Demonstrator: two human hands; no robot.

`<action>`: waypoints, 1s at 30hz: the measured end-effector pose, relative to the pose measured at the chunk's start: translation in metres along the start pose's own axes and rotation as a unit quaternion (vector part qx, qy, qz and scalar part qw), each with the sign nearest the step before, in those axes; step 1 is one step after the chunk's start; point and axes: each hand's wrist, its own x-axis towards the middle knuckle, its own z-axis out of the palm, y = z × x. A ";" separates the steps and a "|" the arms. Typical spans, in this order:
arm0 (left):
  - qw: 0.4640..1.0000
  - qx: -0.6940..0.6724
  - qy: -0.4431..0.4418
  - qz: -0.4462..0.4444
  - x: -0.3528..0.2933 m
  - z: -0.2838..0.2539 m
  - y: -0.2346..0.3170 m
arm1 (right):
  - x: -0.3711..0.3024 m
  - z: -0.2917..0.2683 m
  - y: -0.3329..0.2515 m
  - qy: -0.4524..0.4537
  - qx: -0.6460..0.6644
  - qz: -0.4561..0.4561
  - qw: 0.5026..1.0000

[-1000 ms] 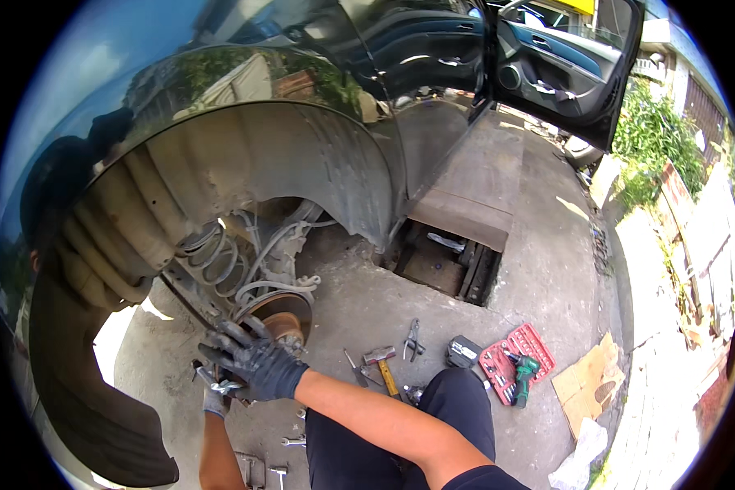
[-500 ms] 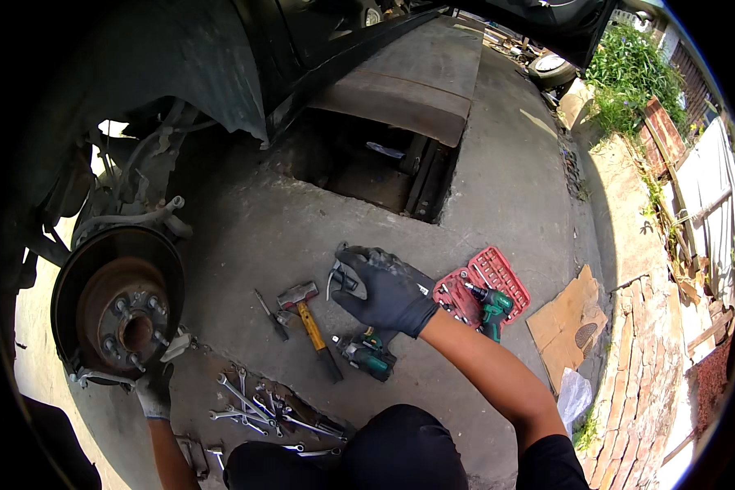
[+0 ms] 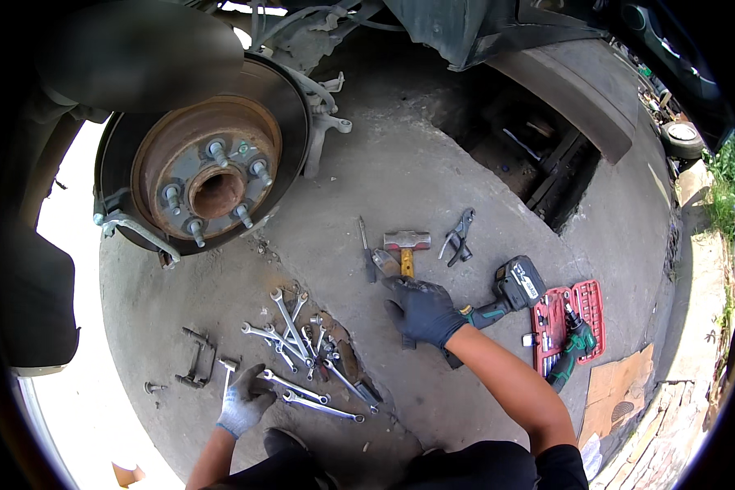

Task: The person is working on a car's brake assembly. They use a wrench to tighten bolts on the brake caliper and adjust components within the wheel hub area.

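Observation:
My right hand (image 3: 427, 313), in a black glove, is over the handle of a hammer (image 3: 407, 240) with a yellow and black grip. Its fingers are half curled, thumb apart, and the palm hides whether they touch the handle. To the right of the hammer head lie pliers (image 3: 459, 235); a screwdriver (image 3: 367, 253) is to its left. My left hand (image 3: 243, 402), in a grey and black glove, is low beside a small T-shaped metal tool (image 3: 229, 365), fingers apart and loosely bent. Several wrenches (image 3: 290, 322) lie piled near it.
A rusty wheel hub (image 3: 207, 155) with bare studs stands at upper left. A cordless impact wrench (image 3: 518, 284), red socket case (image 3: 590, 298) and green cordless driver (image 3: 578, 343) lie right. A floor pit (image 3: 539, 163) opens far right. A metal bracket (image 3: 196, 359) rests at left.
My view has swung left and nearer the hub. My right hand has left the pliers on the floor and moved to the hammer. My left hand has come away from the hub's lower edge.

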 end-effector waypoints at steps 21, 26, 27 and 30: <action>0.949 -0.271 -0.151 0.061 0.054 0.024 -0.026 | -0.001 0.019 -0.128 -0.007 0.083 0.079 0.993; 0.866 -0.350 -0.352 0.063 0.063 0.055 -0.006 | -0.068 0.065 -0.214 0.013 0.006 -0.094 0.996; 0.865 -0.363 -0.342 0.049 0.062 0.060 -0.015 | -0.068 0.064 -0.221 -0.005 0.008 -0.083 0.997; 0.848 -0.446 -0.286 -0.016 0.053 0.054 -0.021 | -0.064 0.053 -0.245 -0.022 0.050 -0.045 0.997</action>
